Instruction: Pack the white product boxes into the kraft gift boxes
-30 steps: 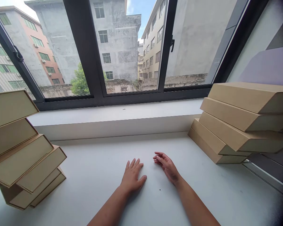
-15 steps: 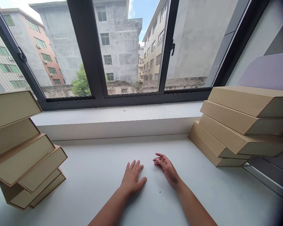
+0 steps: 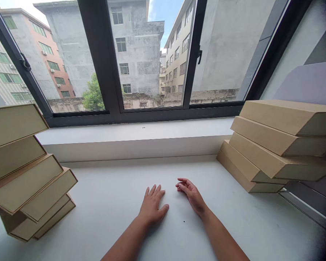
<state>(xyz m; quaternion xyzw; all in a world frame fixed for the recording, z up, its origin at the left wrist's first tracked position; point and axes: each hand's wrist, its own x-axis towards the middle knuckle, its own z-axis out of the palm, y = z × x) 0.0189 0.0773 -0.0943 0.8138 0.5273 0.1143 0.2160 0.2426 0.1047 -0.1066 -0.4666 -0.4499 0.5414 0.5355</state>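
My left hand (image 3: 153, 206) lies palm down on the white table (image 3: 111, 210), its fingers spread and nothing in it. To its right, my right hand (image 3: 191, 195) rests on its side with the fingers curled and the thumb tip close against them. Whatever may be between those fingertips is too small to make out. A tiny dark speck (image 3: 184, 221) lies on the table between my forearms, below the hands. The two hands are apart.
A staggered stack of beige boxes (image 3: 43, 195) stands at the left. Another stack of tan boxes (image 3: 271, 145) leans out at the right, beside a dark edge. Behind the table are a white sill (image 3: 141, 134) and a dark-framed window (image 3: 152, 115) with buildings outside.
The fingers of my right hand have curled slightly and shifted a little left and down. My left hand has stayed in place.
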